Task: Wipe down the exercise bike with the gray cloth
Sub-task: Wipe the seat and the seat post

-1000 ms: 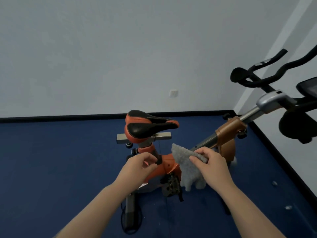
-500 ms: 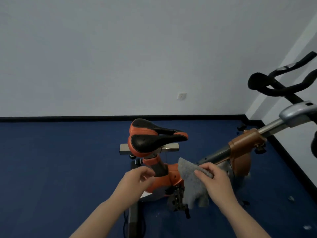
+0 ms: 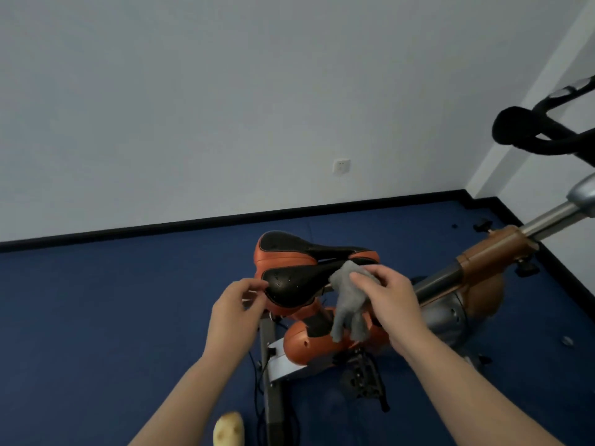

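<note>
The exercise bike (image 3: 325, 342) has an orange body and an orange-and-black saddle (image 3: 299, 268) in the middle of the view. My right hand (image 3: 389, 300) grips the gray cloth (image 3: 347, 304) against the saddle's right end, and most of the cloth hangs down below it. My left hand (image 3: 235, 307) is at the saddle's left rear edge with its fingers curled; whether it touches the saddle I cannot tell. The black handlebars (image 3: 528, 133) rise at the far right on a silver post (image 3: 541, 220).
A blue floor (image 3: 112, 317) runs to a white wall with a black skirting (image 3: 161, 226). The bike's black pedal (image 3: 363, 378) and base rail (image 3: 273, 381) lie below my hands. A pale yellowish object (image 3: 228, 429) shows at the bottom edge. A wall socket (image 3: 341, 166) sits low.
My view swung left and tilted. My right hand lifted the cloth from beside the frame up onto the saddle's right end. My left hand rose from the seat post to the saddle's rear edge.
</note>
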Demonstrator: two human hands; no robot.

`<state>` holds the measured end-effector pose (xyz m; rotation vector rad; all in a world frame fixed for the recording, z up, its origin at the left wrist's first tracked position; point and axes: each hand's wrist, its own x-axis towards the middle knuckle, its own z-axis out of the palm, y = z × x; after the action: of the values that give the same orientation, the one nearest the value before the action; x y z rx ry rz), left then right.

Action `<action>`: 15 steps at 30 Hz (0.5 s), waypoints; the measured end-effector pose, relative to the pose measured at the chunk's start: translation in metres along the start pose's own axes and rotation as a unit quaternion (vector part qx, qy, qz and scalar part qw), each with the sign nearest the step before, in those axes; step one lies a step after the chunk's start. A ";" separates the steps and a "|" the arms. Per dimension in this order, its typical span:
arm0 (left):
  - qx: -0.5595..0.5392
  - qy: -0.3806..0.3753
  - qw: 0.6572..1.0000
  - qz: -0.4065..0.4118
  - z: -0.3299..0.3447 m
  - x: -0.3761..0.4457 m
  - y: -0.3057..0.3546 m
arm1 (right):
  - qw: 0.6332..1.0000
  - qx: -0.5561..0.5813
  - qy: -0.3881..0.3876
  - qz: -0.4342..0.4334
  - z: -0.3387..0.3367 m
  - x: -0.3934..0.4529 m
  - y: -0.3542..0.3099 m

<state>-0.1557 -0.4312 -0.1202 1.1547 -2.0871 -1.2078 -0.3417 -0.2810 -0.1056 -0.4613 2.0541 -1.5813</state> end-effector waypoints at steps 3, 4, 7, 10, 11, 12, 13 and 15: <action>0.036 -0.038 0.997 0.051 -0.012 0.027 -0.007 | 0.998 -0.057 0.021 -0.026 0.049 -0.004 -0.004; 0.045 -0.054 0.996 0.062 -0.017 0.033 -0.010 | 0.996 -0.079 0.029 -0.034 0.067 -0.009 -0.003; 0.056 -0.104 0.989 0.090 -0.032 0.050 -0.025 | 0.989 -0.118 0.070 -0.059 0.116 -0.030 0.007; 0.066 -0.154 0.974 0.151 -0.038 0.065 -0.039 | 0.984 -0.119 0.105 -0.079 0.138 -0.039 0.012; 0.064 -0.170 0.968 0.172 -0.038 0.070 -0.043 | 0.976 -0.150 0.123 -0.101 0.138 -0.037 0.013; 0.059 -0.186 0.962 0.190 -0.039 0.074 -0.046 | 0.959 -0.202 0.146 -0.134 0.136 -0.033 0.013; 0.053 -0.200 0.957 0.205 -0.039 0.077 -0.049 | 0.932 -0.270 0.170 -0.171 0.134 -0.028 0.012; 0.041 -0.222 0.946 0.234 -0.042 0.086 -0.051 | 0.911 -0.313 0.199 -0.179 0.136 -0.017 0.011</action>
<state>-0.1499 -0.5367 -0.1449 0.3808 -2.5647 -1.2270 -0.2484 -0.3765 -0.1404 -0.8362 2.9432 -1.2293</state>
